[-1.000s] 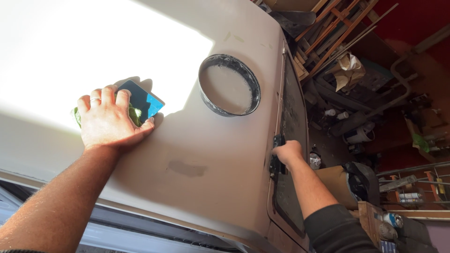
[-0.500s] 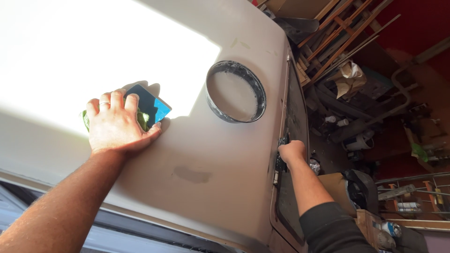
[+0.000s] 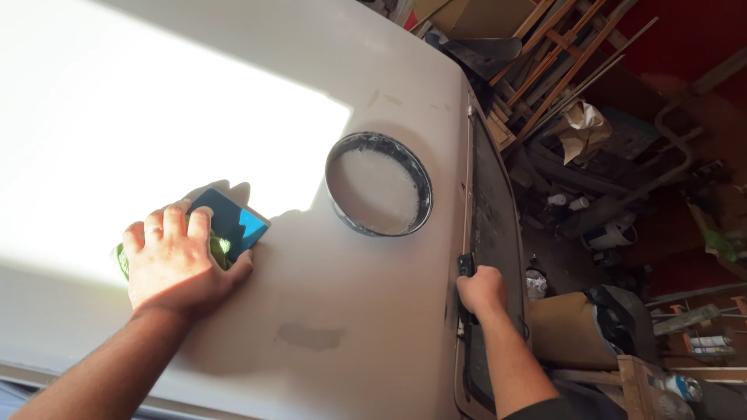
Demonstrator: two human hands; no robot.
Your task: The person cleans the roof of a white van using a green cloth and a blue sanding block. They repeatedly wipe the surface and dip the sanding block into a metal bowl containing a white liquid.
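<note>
My left hand (image 3: pixel 175 264) presses flat on a blue sanding block (image 3: pixel 232 222) with a green cloth (image 3: pixel 123 260) under it, on a large pale grey painted panel (image 3: pixel 327 311). A ring is on one finger. My right hand (image 3: pixel 482 289) grips the panel's right edge by a dark latch (image 3: pixel 465 266). A grey metal ring (image 3: pixel 379 184) lies on the panel between the two hands, further away. A bright patch of sunlight covers the panel's upper left.
A darker smudge (image 3: pixel 310 336) marks the panel near me. To the right, below the panel, lie wooden slats (image 3: pixel 560 62), crumpled paper (image 3: pixel 583 124), a brown bucket (image 3: pixel 572 330), tubes and cluttered workshop items on the floor.
My left hand with the block has slid slightly to the right along the panel. My right hand stays on the edge.
</note>
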